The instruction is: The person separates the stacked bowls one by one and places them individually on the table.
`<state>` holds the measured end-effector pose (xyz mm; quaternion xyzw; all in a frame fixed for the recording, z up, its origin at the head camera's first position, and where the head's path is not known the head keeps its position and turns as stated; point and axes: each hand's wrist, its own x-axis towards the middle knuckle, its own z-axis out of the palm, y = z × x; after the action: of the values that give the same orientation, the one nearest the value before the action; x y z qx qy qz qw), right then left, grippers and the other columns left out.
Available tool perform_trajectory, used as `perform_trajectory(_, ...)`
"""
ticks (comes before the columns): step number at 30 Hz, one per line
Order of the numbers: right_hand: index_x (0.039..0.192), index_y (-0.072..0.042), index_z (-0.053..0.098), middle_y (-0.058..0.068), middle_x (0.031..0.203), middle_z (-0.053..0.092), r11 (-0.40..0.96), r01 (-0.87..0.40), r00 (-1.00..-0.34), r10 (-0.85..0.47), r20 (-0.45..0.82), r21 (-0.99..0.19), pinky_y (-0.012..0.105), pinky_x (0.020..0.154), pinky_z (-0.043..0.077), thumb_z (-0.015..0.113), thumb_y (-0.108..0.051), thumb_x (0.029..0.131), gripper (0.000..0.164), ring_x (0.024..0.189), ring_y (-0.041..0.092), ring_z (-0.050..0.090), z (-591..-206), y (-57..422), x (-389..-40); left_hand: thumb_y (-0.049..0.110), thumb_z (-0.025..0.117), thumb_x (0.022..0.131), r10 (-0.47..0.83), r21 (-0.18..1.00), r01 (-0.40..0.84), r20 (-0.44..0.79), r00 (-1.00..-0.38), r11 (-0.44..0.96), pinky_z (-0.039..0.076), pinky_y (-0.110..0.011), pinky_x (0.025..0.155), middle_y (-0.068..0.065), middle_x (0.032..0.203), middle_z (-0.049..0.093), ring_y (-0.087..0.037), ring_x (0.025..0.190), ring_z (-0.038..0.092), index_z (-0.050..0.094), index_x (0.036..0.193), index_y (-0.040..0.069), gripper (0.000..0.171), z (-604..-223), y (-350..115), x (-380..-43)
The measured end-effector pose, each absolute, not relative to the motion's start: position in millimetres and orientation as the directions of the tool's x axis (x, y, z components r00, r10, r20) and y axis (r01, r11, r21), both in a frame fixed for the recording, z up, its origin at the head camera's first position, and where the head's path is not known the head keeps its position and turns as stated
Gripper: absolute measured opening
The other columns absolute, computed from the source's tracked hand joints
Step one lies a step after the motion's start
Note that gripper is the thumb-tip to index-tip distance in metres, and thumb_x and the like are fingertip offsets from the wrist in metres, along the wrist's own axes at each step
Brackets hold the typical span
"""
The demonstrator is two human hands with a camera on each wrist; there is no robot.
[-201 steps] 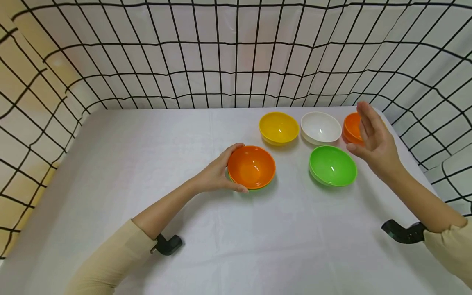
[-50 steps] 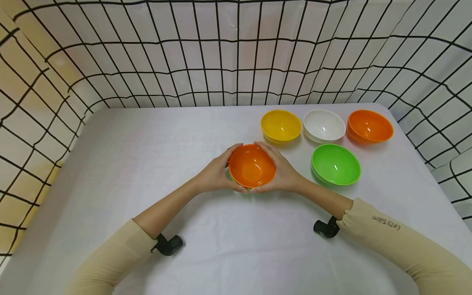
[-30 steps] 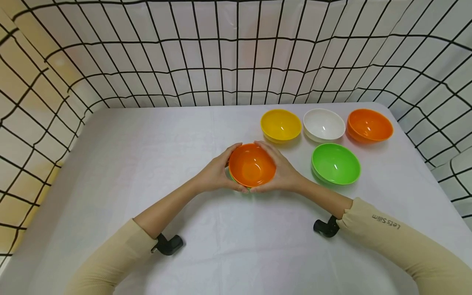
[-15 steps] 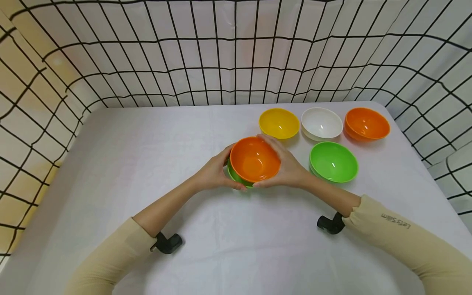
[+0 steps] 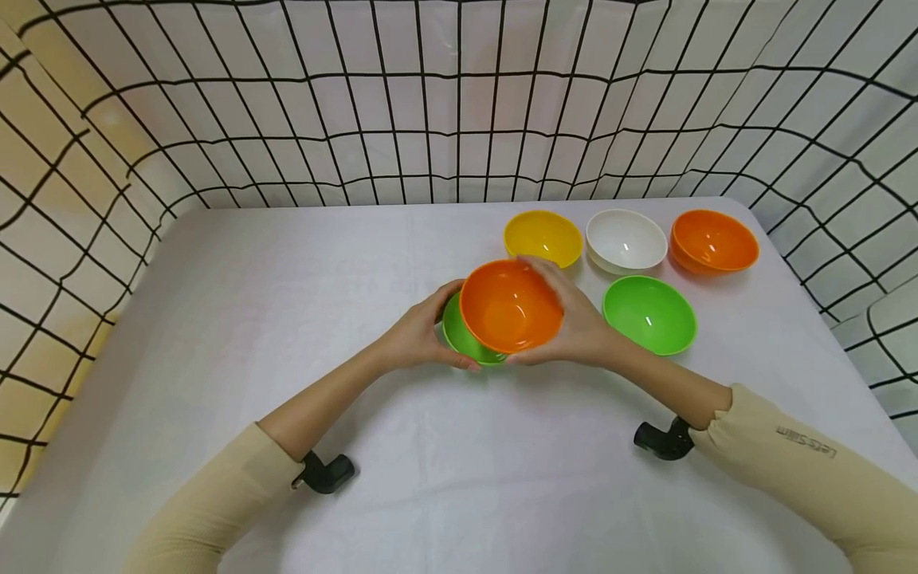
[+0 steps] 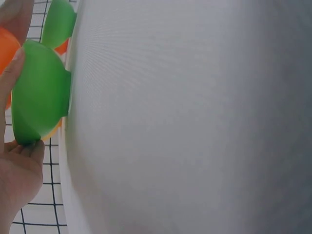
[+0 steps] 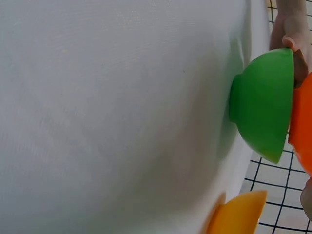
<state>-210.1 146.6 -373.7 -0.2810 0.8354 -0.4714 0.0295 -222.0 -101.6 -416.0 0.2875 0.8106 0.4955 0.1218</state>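
Note:
My left hand (image 5: pixel 416 336) holds the green bowl (image 5: pixel 459 328) by its left side, thumb at the near rim. In the right wrist view, that green bowl (image 7: pixel 265 100) stands upright with its foot at the tabletop. My right hand (image 5: pixel 579 328) grips an orange bowl (image 5: pixel 511 307) from the right, fingers at the far rim and thumb at the near rim. The orange bowl is raised over the green one, shifted right, and covers much of its inside in the head view. In the left wrist view, the orange bowl (image 6: pixel 7 48) shows at the green bowl's open side.
Behind stand a yellow bowl (image 5: pixel 543 237), a white bowl (image 5: pixel 625 241) and another orange bowl (image 5: pixel 713 241) in a row. A second green bowl (image 5: pixel 649 315) sits beside my right wrist. Black wire mesh (image 5: pixel 459 131) borders the white-covered table (image 5: pixel 459 478).
My right hand came from the far right to the nested bowls. Over the last half second it lifted the orange bowl out of the green one, rightward. My left hand stayed put.

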Motion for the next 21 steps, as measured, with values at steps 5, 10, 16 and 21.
perform_trajectory(5, 0.142, -0.017, 0.03, -0.001, 0.14, 0.036, 0.382, -0.421, -0.855, -0.47, 0.22, -0.823, 0.046, 0.094, 0.045, 0.091, -0.014, 0.051, 0.109, 0.124, 0.019, 0.037, -366.1, 156.2, -207.3, 0.025, 0.089, 0.058, 0.58, 0.872, 0.322, 0.056, -0.813, 0.367, 0.036, -0.033, 0.104, -0.003, 0.141, 0.038, -0.017, 0.126, 0.041, 0.024, 0.143, 0.009, 0.109, -416.5, -102.4, -222.2)
perform_trajectory(10, 0.142, -0.018, 0.029, 0.0, 0.14, 0.036, 0.414, -0.374, -0.884, -0.431, 0.183, -0.83, 0.046, 0.091, 0.046, 0.089, -0.01, 0.054, 0.107, 0.123, 0.019, 0.037, -358.8, 172.8, -205.3, 0.027, 0.089, 0.057, 0.569, 0.863, 0.299, 0.016, -0.822, 0.407, 0.036, -0.036, 0.104, -0.005, 0.143, 0.036, -0.02, 0.127, 0.041, 0.021, 0.145, 0.008, 0.112, -415.9, -102.0, -221.9)
perform_trajectory(16, 0.143, -0.019, 0.027, 0.001, 0.14, 0.035, 0.483, -0.345, -0.911, -0.38, 0.162, -0.805, 0.018, 0.089, 0.043, 0.087, -0.005, 0.056, 0.107, 0.122, 0.015, 0.035, -349.2, 199.1, -200.5, 0.03, 0.089, 0.057, 0.552, 0.846, 0.286, -0.012, -0.834, 0.45, 0.036, -0.035, 0.104, -0.006, 0.144, 0.034, -0.021, 0.127, 0.041, 0.021, 0.145, 0.01, 0.113, -414.1, -100.4, -221.5)
perform_trajectory(21, 0.143, -0.022, 0.028, -0.001, 0.139, 0.037, 0.52, -0.31, -0.936, -0.313, 0.161, -0.796, 0.008, 0.084, 0.041, 0.087, -0.002, 0.054, 0.109, 0.118, 0.008, 0.036, -346.9, 219.2, -191.6, 0.031, 0.089, 0.056, 0.545, 0.847, 0.263, -0.038, -0.838, 0.463, 0.036, -0.035, 0.104, -0.004, 0.145, 0.033, -0.02, 0.128, 0.041, 0.02, 0.146, 0.014, 0.114, -413.6, -100.0, -220.9)
